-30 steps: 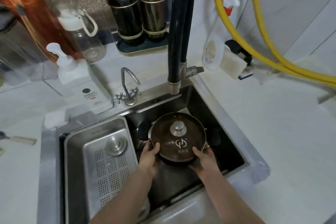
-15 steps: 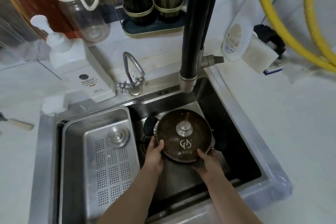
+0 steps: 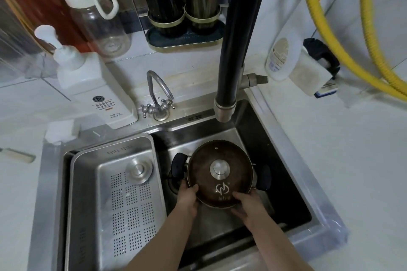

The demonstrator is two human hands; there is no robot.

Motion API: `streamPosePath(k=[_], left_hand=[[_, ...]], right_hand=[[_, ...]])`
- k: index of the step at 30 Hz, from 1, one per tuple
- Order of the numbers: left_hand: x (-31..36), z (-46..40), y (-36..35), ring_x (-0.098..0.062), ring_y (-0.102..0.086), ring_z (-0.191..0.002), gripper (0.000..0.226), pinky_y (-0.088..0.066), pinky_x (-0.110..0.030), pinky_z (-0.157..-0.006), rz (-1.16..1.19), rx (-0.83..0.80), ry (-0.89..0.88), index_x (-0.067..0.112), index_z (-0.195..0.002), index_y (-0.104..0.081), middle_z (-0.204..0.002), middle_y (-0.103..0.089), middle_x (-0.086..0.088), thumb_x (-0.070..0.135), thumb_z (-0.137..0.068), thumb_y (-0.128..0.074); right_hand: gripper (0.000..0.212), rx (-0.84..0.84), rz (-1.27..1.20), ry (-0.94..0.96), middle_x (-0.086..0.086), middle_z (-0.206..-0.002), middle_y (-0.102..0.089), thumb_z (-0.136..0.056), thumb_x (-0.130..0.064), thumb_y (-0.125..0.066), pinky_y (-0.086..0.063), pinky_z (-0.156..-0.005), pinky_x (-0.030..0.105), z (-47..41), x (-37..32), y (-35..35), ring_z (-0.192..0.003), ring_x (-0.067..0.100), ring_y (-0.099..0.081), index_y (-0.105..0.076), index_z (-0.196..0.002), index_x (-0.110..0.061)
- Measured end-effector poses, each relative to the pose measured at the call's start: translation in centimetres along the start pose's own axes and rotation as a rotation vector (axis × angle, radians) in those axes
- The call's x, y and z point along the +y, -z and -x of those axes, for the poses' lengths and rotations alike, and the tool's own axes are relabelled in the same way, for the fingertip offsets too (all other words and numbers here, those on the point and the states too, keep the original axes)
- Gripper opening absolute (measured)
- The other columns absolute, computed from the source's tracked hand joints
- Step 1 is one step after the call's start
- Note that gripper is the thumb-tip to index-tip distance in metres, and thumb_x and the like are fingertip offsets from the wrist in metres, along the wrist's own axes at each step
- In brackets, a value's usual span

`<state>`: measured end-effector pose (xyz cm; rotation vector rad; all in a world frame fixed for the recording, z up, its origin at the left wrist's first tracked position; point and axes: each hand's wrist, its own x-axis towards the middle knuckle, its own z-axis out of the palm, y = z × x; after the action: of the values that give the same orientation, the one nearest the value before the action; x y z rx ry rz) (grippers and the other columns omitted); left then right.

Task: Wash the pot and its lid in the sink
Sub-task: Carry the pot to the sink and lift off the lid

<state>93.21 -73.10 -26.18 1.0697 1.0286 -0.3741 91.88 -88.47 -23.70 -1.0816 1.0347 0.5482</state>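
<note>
We find the pot (image 3: 221, 175), lid (image 3: 220, 172) still on, now lower in the sink (image 3: 286, 160) under the faucet (image 3: 237, 50). Left hand (image 3: 187, 199) and right hand (image 3: 247, 203) stay clamped on its near rim. No water visible; washing not begun.

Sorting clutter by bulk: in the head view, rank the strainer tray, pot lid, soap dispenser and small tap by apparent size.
1. Strainer tray
2. Soap dispenser, pot lid: look alike, unranked
3. Small tap

soap dispenser (image 3: 88, 86) | clear bottle (image 3: 99, 17) | utensil holders (image 3: 182, 0) | yellow hose (image 3: 330, 35) | perforated tray (image 3: 123, 200)
</note>
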Motion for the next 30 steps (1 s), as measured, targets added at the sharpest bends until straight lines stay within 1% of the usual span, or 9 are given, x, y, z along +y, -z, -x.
streamPosePath(k=[3, 5, 8, 11, 14, 19, 24, 28, 30], left_hand=[[0.7, 0.8, -0.3, -0.04, -0.056, -0.115, 0.041, -0.045, -0.048, -0.099, -0.039, 0.021, 0.02, 0.005, -0.133, -0.046, -0.127, -0.058, -0.023, -0.001, -0.093, -0.046], [1.4, 1.6, -0.4, -0.039, -0.058, -0.112, 0.04, -0.046, -0.049, -0.1, -0.067, 0.015, -0.001, 0.002, -0.132, -0.048, -0.124, -0.059, -0.023, -0.001, -0.092, -0.048], [2.2, 2.7, -0.3, -0.035, -0.055, -0.116, 0.046, -0.045, -0.044, -0.101, -0.173, 0.016, -0.061, 0.003, -0.138, -0.043, -0.13, -0.055, -0.02, -0.001, -0.092, -0.048], [2.6, 3.3, -0.2, -0.03, -0.056, -0.113, 0.043, -0.044, -0.041, -0.103, -0.255, 0.014, -0.128, 0.003, -0.134, -0.047, -0.131, -0.055, -0.019, 0.0, -0.091, -0.051], [3.0, 3.7, -0.2, -0.03, -0.056, -0.116, 0.041, -0.043, -0.042, -0.105, -0.298, 0.0, -0.173, 0.004, -0.131, -0.05, -0.129, -0.057, -0.017, 0.0, -0.09, -0.053], [3.5, 4.0, 0.6, -0.03, -0.057, -0.115, 0.037, -0.043, -0.044, -0.105, -0.284, 0.03, -0.217, 0.003, -0.128, -0.052, -0.118, -0.06, -0.011, -0.001, -0.091, -0.052], [5.1, 5.1, 1.2, -0.027, -0.055, -0.118, 0.044, -0.043, -0.046, -0.105, -0.343, 0.086, -0.372, 0.01, -0.131, -0.051, -0.127, -0.058, -0.01, 0.004, -0.088, -0.058], [7.2, 7.0, 0.5, -0.02, -0.058, -0.102, 0.038, -0.048, -0.03, -0.092, -0.283, -0.009, -0.466, 0.017, -0.122, -0.052, -0.105, -0.062, -0.002, 0.0, -0.089, -0.057], [8.2, 7.6, 0.5, -0.023, -0.06, -0.106, 0.046, -0.049, -0.038, -0.096, -0.234, -0.049, -0.483, 0.016, -0.13, -0.048, -0.108, -0.064, -0.006, 0.001, -0.088, -0.059]], right_hand=[[0.058, 0.03, 0.317, 0.146, 0.017, -0.137, -0.048, -0.085, -0.001, -0.06, -0.046, -0.09, 0.037, 1.2, -1.2, -0.6, -0.125, 0.034, -0.047, -0.039, -0.139, -0.009], [0.059, 0.063, 0.705, 0.386, 0.013, -0.143, -0.042, -0.085, -0.008, -0.062, -0.04, -0.105, 0.037, 1.5, -2.0, -1.1, -0.13, 0.029, -0.042, -0.039, -0.139, -0.01], [0.053, 0.057, 1.069, 0.682, 0.007, -0.144, -0.042, -0.087, -0.018, -0.06, -0.034, -0.111, 0.036, 1.6, -3.0, -3.0, -0.132, 0.024, -0.04, -0.043, -0.137, -0.016], [0.055, -0.031, 1.301, 0.742, 0.005, -0.151, -0.033, -0.091, -0.02, -0.054, -0.027, -0.113, 0.034, 1.1, -3.0, -4.9, -0.137, 0.026, -0.033, -0.036, -0.143, -0.022], [0.056, 0.038, 1.521, 0.796, 0.002, -0.151, -0.03, -0.092, -0.02, -0.05, -0.031, -0.109, 0.036, 0.7, -2.7, -5.4, -0.134, 0.028, -0.03, -0.032, -0.144, -0.028], [0.057, 0.032, 1.614, 0.904, 0.003, -0.14, -0.041, -0.086, -0.015, -0.057, -0.039, -0.1, 0.032, 0.4, -3.5, -5.0, -0.128, 0.023, -0.036, -0.04, -0.138, -0.027], [0.045, -0.012, 1.402, 1.005, 0.001, -0.136, -0.047, -0.088, -0.018, -0.059, -0.038, -0.103, 0.03, 1.4, -4.7, -4.0, -0.125, 0.019, -0.041, -0.05, -0.131, -0.024], [0.038, -0.045, 1.272, 1.11, -0.007, -0.128, -0.05, -0.087, -0.02, -0.062, -0.037, -0.096, 0.021, 3.5, -6.4, -3.5, -0.121, 0.011, -0.042, -0.056, -0.124, -0.027], [0.038, -0.039, 1.24, 1.16, -0.009, -0.124, -0.051, -0.085, -0.018, -0.064, -0.035, -0.093, 0.017, 4.4, -7.3, -3.3, -0.117, 0.011, -0.045, -0.057, -0.122, -0.028]])
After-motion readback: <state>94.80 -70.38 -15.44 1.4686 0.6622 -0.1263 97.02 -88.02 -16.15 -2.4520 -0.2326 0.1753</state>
